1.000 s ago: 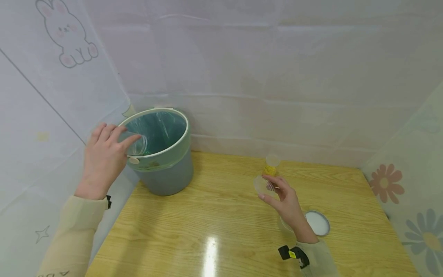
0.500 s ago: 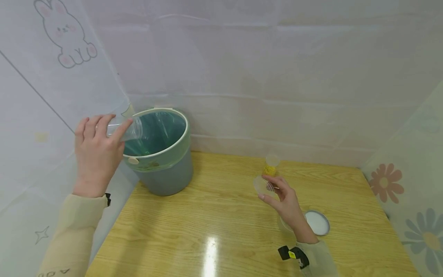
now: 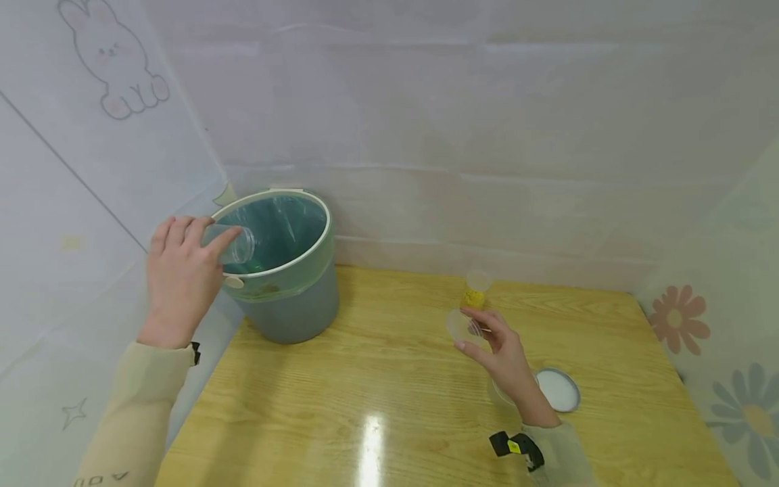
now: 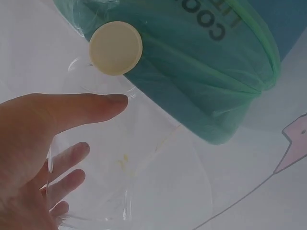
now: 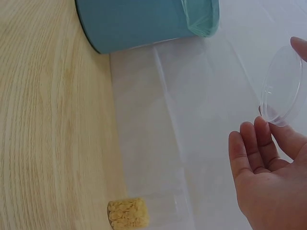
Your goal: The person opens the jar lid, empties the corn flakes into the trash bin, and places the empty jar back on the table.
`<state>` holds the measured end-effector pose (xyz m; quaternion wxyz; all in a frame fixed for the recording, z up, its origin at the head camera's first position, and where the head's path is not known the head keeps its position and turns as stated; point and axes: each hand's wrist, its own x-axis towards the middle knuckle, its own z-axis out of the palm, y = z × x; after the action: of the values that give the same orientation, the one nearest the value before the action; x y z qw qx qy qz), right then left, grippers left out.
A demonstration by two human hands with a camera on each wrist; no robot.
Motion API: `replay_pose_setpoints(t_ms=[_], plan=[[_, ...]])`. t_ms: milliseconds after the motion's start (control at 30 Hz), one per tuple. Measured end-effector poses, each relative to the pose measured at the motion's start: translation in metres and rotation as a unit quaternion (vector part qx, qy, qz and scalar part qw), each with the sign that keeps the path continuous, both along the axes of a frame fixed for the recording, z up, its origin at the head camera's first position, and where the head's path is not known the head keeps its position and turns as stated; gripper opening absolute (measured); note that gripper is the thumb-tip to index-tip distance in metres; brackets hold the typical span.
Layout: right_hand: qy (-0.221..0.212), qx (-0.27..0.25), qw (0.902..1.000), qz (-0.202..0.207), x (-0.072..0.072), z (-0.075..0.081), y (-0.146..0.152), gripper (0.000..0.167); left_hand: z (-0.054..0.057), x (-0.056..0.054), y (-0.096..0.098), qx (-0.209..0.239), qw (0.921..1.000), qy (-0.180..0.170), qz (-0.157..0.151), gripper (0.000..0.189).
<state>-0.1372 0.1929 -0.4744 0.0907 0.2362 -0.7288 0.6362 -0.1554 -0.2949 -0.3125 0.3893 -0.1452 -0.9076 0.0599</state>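
Note:
My left hand (image 3: 185, 274) grips a clear plastic jar (image 3: 234, 247), tipped on its side with its mouth over the near left rim of the bin (image 3: 298, 311). A few yellow specks (image 4: 123, 163) show on the clear wall in the left wrist view. My right hand (image 3: 508, 355) pinches a round clear lid (image 3: 459, 326) by its edge, thumb on one side and fingers on the other, above the table. Another clear jar (image 5: 127, 213) with yellow flakes at the bottom stands behind that hand.
The bin has a green liner bag folded over its rim. A shallow white dish or lid (image 3: 558, 390) lies right of my right wrist, next to a clear round container (image 3: 499, 396) partly hidden by the arm. Cloth walls border the wooden table (image 3: 389, 379).
The left hand lifted the jar up and left, tilting it, then brought it back down and right over the bin's rim. The right hand and lid have stayed in place.

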Motion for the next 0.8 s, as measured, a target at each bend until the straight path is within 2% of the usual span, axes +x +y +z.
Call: replay_pose_setpoints(t_ms=[267, 400, 533, 600, 700, 800], plan=[[0.001, 0.004, 1.0000, 0.002, 0.000, 0.000, 0.000, 0.053, -0.006, 0.004, 0.007, 0.050, 0.9987, 0.012, 0.004, 0.072], [-0.002, 0.004, 1.0000, 0.001, 0.001, 0.000, 0.000, 0.053, -0.006, 0.003, 0.011, 0.072, 0.9966, 0.040, -0.001, 0.071], [-0.003, 0.005, 1.0000, 0.001, 0.001, -0.001, 0.000, 0.053, -0.004, 0.000, 0.011, 0.072, 0.9950, 0.069, -0.006, 0.066], [-0.005, 0.007, 1.0000, 0.000, 0.001, -0.001, 0.000, 0.054, -0.003, -0.001, 0.010, 0.050, 0.9974, 0.050, -0.010, 0.063], [-0.010, 0.009, 0.9999, -0.002, 0.001, -0.002, 0.000, 0.054, -0.002, 0.000, 0.007, 0.012, 0.9998, 0.001, -0.013, 0.061], [-0.012, 0.011, 0.9999, -0.002, 0.001, -0.002, 0.001, 0.054, -0.002, 0.000, 0.005, -0.002, 0.9994, -0.032, -0.011, 0.061]])
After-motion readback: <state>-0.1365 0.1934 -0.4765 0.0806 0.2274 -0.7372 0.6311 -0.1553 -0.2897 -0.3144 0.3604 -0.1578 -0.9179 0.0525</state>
